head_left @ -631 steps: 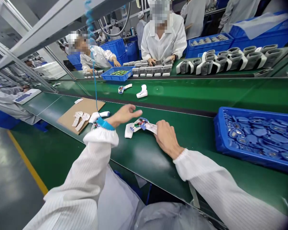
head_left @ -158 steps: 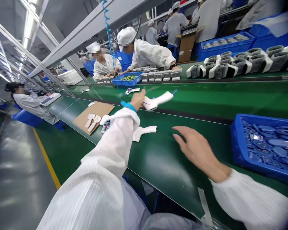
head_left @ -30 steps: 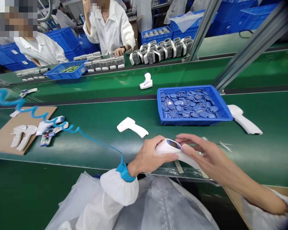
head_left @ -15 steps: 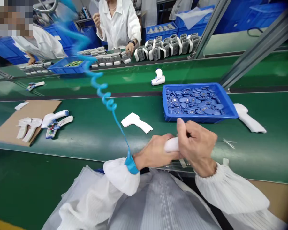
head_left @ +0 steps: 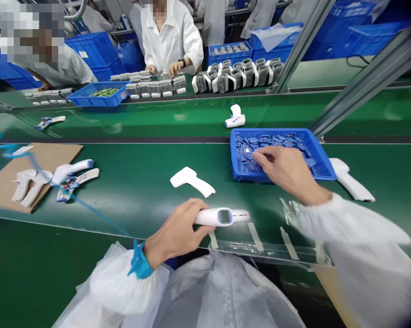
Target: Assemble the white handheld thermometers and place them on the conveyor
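Infrared thermometer (head_left: 219, 217) is now clenched in the left hand (head_left: 174, 232) alone, above the near edge of the green conveyor belt (head_left: 130, 182), long axis running left to right, display facing up. Right hand (head_left: 287, 171) has let go and reaches into the blue tray (head_left: 236, 159), over the blue moulded parts (head_left: 277, 141); whether it grasps one is hidden.

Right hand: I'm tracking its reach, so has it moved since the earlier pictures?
Yes: the right hand has left the white thermometer and gone forward, now over the blue tray on the belt.
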Demonstrator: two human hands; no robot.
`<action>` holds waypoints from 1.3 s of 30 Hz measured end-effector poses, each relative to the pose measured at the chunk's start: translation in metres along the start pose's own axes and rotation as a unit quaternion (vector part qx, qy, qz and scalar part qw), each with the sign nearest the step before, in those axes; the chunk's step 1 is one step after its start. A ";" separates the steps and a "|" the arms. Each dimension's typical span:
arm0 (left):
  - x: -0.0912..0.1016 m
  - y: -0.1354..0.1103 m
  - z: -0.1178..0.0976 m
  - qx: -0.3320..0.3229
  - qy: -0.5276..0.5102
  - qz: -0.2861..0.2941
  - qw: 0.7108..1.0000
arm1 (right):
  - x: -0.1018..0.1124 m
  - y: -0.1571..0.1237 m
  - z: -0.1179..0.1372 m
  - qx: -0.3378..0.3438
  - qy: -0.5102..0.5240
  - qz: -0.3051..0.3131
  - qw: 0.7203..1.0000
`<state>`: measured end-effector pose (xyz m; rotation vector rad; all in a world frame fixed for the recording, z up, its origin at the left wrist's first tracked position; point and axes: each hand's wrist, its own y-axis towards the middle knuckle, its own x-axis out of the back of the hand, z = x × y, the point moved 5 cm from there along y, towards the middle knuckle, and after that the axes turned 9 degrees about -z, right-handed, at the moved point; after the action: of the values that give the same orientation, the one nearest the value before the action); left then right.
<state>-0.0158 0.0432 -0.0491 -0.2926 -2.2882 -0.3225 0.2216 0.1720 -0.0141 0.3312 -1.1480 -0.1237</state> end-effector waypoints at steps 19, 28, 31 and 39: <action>0.005 0.043 -0.014 0.131 -0.186 -0.075 0.971 | 0.008 -0.028 0.016 -0.119 0.389 0.083 0.909; 0.002 0.053 -0.032 0.097 -0.196 -0.065 0.974 | 0.013 -0.070 0.048 -0.041 0.355 -0.084 0.930; 0.000 0.050 -0.031 0.081 -0.197 -0.038 0.976 | 0.020 -0.070 0.052 0.004 0.307 -0.086 0.948; -0.011 0.044 -0.029 0.014 -0.031 -0.097 0.995 | 0.014 -0.077 0.072 0.062 0.297 -0.028 0.952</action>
<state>0.0247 0.0739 -0.0326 -0.0674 -2.3863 -0.3834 0.1670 0.0818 -0.0004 0.4741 -0.5489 0.0033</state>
